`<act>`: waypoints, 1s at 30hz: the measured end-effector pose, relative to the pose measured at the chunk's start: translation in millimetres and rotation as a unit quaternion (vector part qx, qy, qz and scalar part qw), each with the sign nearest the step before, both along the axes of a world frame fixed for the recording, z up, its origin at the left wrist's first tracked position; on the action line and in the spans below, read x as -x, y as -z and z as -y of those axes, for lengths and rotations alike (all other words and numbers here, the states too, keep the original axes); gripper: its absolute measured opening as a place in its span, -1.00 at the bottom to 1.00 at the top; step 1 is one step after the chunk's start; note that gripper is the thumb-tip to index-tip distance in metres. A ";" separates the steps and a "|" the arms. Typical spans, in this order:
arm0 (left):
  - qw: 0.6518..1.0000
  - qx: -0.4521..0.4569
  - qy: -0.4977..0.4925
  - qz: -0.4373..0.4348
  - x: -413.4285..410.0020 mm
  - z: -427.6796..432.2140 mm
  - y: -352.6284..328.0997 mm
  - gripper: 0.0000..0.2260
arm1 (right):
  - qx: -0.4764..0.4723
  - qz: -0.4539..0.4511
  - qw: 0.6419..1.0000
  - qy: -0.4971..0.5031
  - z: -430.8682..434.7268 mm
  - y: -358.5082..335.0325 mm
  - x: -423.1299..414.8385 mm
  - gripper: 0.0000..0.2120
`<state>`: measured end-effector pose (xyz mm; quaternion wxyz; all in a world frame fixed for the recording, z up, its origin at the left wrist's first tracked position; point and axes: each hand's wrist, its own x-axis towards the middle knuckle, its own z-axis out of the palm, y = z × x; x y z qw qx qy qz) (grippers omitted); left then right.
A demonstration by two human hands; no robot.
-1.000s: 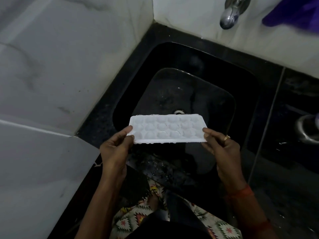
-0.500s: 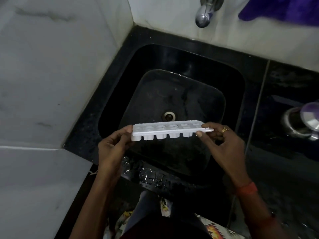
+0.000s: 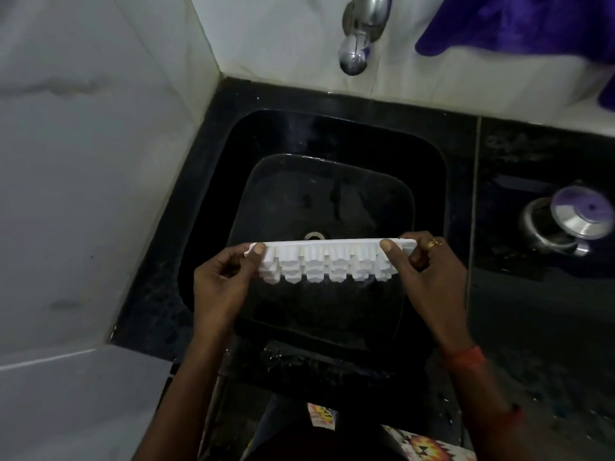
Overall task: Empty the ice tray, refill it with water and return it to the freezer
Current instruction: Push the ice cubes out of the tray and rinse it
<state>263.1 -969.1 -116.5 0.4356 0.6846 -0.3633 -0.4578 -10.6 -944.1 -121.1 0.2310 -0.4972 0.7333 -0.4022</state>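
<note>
Hands grip a white ice tray (image 3: 327, 259) at the centre of the frame, above a black sink (image 3: 332, 181) set in a dark countertop (image 3: 532, 311). The tray is tipped so that its ribbed cup undersides face the camera and its open side faces away, toward the basin. The left hand (image 3: 221, 287) clasps the tray's left end, with the thumb (image 3: 257, 250) pressed on the near face beside the rim and the other fingers wrapped behind. The right hand (image 3: 429, 277) clasps the right end in the same way, its thumb (image 3: 391, 247) on the near face and the remaining fingers curled round the far edge; a ring (image 3: 433, 243) shows on one of them. Both hands are closed firmly on the tray, which spans the gap between them and touches nothing else. The drain (image 3: 313, 235) peeks out just above the tray's upper rim. A chrome tap (image 3: 361, 34) hangs at the top centre of the frame against pale wall tiles (image 3: 83, 161). A purple cloth (image 3: 532, 24) fills the upper right corner, and a steel pot with a lid (image 3: 565, 224) stands on the countertop at the right edge.
</note>
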 end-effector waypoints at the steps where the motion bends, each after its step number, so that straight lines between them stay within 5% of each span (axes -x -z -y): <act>1: 1.000 0.000 0.005 0.009 -2.4 4.9 0.0 -0.85 | -0.001 0.003 1.000 0.007 1.1 0.2 -3.1 -0.70; 18: 0.999 -0.006 0.047 0.021 -28.8 55.8 2.2 -0.65 | -0.023 0.057 0.996 0.064 26.8 -8.9 -36.2 -0.74; 24: 0.999 0.046 0.020 0.005 -18.9 61.0 -6.7 -0.68 | 0.003 0.037 0.997 0.072 26.2 -15.5 -36.9 -0.76; 30: 0.997 0.079 -0.013 -0.019 -11.5 64.3 -14.5 -0.85 | 0.031 0.154 0.984 0.085 24.0 -21.5 -40.6 -0.82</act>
